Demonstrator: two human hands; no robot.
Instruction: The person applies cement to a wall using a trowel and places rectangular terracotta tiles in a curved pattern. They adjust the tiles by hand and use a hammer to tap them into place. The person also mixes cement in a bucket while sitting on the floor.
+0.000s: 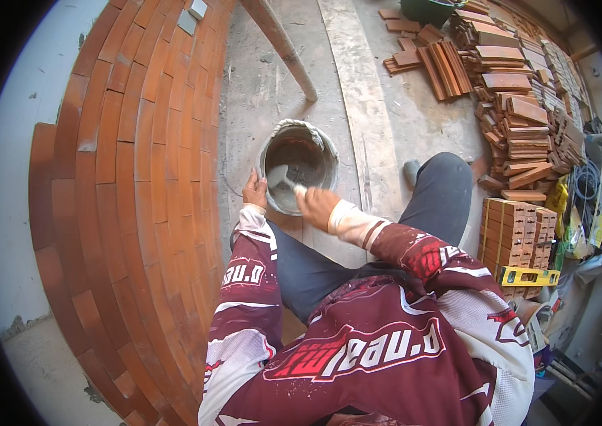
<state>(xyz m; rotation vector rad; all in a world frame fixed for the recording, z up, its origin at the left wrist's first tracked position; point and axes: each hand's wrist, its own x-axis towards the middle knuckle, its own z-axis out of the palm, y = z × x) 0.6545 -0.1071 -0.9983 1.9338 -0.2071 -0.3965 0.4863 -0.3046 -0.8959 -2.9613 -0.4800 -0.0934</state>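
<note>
A round grey bucket (334, 176) crusted with mortar stands on the floor between my knees. A pale twisted rope (296, 123) lies along its far rim. My left hand (255, 192) grips the bucket's near-left rim, thumb toward the inside. My right hand (318, 208) is closed round the handle of a small trowel (277, 176) at the near-right rim. The trowel's grey blade reaches inside the bucket, close to the left wall. Grey mortar (306, 165) coats the inside, but how deep it lies is hard to tell.
A wall faced with orange brick strips (159, 163) rises at my left. A pole (283, 50) slants down beyond the bucket. Stacked brick strips (510, 106) line the right side. A yellow spirit level (528, 276) rests against hollow bricks (506, 231). A dark tub (428, 11) stands far off.
</note>
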